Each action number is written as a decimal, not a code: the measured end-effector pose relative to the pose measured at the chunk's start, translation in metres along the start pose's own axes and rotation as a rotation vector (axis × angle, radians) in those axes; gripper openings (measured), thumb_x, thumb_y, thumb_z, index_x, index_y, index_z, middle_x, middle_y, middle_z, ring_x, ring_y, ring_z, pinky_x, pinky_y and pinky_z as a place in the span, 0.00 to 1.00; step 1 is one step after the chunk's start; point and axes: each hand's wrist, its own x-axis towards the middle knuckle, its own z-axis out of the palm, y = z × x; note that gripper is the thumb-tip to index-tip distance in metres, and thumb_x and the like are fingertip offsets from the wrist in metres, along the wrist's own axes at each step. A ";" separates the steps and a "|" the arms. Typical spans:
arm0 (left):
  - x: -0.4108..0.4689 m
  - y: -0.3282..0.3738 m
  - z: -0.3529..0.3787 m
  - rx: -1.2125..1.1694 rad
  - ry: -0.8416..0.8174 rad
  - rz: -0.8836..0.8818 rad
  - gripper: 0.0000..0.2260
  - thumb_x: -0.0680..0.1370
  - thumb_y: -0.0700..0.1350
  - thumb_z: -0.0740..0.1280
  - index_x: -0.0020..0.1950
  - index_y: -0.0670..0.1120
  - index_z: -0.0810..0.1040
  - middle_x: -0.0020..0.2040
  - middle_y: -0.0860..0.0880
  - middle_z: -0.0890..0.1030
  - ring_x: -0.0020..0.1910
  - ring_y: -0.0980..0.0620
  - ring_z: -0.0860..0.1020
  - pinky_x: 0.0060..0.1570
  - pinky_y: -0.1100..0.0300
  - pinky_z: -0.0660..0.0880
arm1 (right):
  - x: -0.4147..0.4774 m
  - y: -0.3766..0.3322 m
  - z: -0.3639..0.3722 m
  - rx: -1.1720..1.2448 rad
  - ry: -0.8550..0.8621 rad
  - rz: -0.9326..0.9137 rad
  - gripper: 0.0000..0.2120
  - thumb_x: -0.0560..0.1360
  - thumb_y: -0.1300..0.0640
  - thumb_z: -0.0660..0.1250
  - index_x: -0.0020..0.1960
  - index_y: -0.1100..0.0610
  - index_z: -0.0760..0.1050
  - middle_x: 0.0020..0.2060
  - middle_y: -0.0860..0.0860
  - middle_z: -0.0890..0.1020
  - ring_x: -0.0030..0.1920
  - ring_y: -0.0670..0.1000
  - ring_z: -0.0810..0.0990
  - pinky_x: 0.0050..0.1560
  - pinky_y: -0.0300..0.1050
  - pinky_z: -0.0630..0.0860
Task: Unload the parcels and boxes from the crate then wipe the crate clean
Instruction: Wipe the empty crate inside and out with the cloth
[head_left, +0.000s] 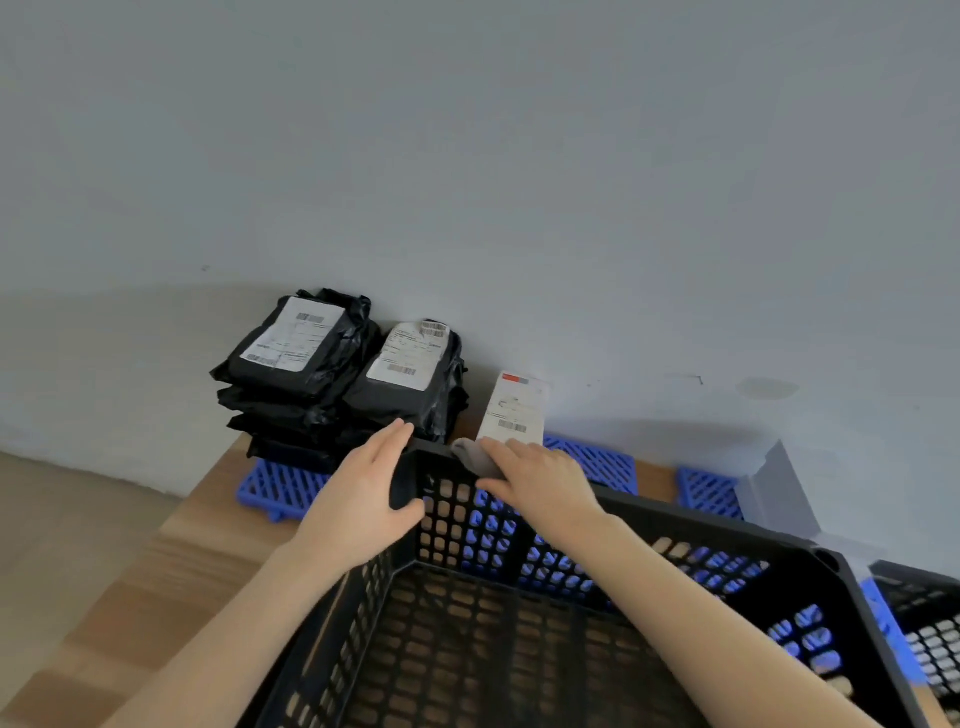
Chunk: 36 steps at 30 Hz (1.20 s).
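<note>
The empty black plastic crate (701, 525) looks light and stiff; the left hand (363, 493) grips its far corner, and the right hand (540, 478) holds a soft grey cloth (470, 454) on the rim.

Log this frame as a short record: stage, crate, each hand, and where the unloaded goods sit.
stage: crate looks unloaded; wiping stage, cloth at the rim
crate: black, latticed; no parcels in the part that shows
left hand: grips the crate's far left corner, thumb inside
right hand: holds a grey cloth against the far rim
parcels: black, labelled, two stacks on a blue pallet by the wall
white box: right of the stacks, by the wall
</note>
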 end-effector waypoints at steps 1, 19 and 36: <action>0.000 0.000 0.000 -0.008 0.002 0.001 0.40 0.75 0.54 0.71 0.81 0.51 0.51 0.80 0.55 0.55 0.76 0.54 0.59 0.72 0.59 0.61 | 0.013 -0.015 0.001 0.013 0.007 -0.020 0.20 0.78 0.40 0.58 0.66 0.48 0.65 0.51 0.48 0.79 0.49 0.54 0.80 0.39 0.47 0.68; 0.001 -0.003 -0.001 0.157 -0.033 -0.039 0.39 0.75 0.55 0.69 0.80 0.53 0.53 0.80 0.56 0.51 0.76 0.52 0.59 0.68 0.57 0.66 | -0.077 0.088 -0.012 -0.032 -0.068 0.066 0.29 0.78 0.37 0.56 0.76 0.44 0.56 0.58 0.44 0.76 0.58 0.49 0.77 0.53 0.45 0.72; -0.125 0.037 -0.013 0.327 -0.039 -0.206 0.41 0.76 0.60 0.67 0.79 0.55 0.45 0.78 0.61 0.42 0.77 0.55 0.56 0.74 0.54 0.60 | -0.173 0.223 -0.060 0.228 -0.192 0.134 0.22 0.77 0.49 0.67 0.69 0.39 0.68 0.57 0.42 0.81 0.56 0.46 0.79 0.53 0.42 0.73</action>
